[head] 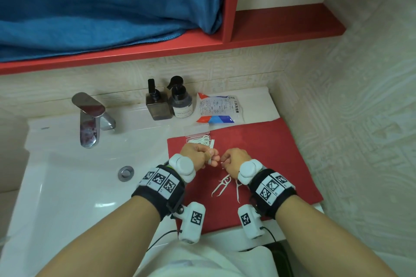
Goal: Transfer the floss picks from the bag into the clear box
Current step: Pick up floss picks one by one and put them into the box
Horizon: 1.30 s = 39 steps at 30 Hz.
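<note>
Box [198, 134] open at mat's [270, 153] far edge, lid flipped back, picks [201, 140] heaped inside. Bag [217, 108] flat on worktop [258, 105] behind. Left hand [198, 156] fingers pinching a pick bundle upright. Right hand [234, 161] fingers curled, pinching 1 pick. Loose picks [222, 185] on mat, long axes slanting toward box.

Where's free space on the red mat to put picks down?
Free: red mat right of the right hand, up to the bag. Crowded: clear box corner by the left hand, and loose picks between the wrists.
</note>
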Available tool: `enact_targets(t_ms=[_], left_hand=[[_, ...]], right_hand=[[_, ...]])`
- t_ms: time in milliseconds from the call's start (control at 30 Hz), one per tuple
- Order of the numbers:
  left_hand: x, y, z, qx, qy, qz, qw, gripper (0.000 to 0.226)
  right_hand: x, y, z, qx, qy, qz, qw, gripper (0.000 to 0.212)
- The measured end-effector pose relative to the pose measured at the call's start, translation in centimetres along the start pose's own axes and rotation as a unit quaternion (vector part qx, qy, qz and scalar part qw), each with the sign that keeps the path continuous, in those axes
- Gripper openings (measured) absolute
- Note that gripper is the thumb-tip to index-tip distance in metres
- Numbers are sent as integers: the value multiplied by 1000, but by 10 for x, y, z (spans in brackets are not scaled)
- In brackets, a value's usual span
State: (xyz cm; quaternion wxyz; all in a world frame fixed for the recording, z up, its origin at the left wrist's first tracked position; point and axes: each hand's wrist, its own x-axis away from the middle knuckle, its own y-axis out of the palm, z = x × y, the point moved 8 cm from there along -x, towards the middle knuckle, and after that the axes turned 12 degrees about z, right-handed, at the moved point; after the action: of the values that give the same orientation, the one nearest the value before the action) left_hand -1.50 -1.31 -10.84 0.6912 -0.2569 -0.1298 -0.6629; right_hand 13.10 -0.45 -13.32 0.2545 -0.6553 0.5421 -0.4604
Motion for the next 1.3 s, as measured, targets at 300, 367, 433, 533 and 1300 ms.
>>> enact_targets(t_ms=[300,367,433,533,1300], left_hand=[[-11,0,-9,-1,-12,40,999,14],[-12,-5,-10,-1,-6,61,998,14],[-14,-9,-10,7,4,79,997,14],[-12,-9,-8,20,19,91,995,15],[-1,14,15,22,77,-64,995,23]], right_hand=[[-9,-44,0,-101,28,106,989,9],[-10,-49,-4,-117,31,117,986,9],[-9,-50,-9,-138,35,118,983,9],[-5,-50,-18,-188,46,106,975,8],[1,-60,-26,-376,19,105,920,6]])
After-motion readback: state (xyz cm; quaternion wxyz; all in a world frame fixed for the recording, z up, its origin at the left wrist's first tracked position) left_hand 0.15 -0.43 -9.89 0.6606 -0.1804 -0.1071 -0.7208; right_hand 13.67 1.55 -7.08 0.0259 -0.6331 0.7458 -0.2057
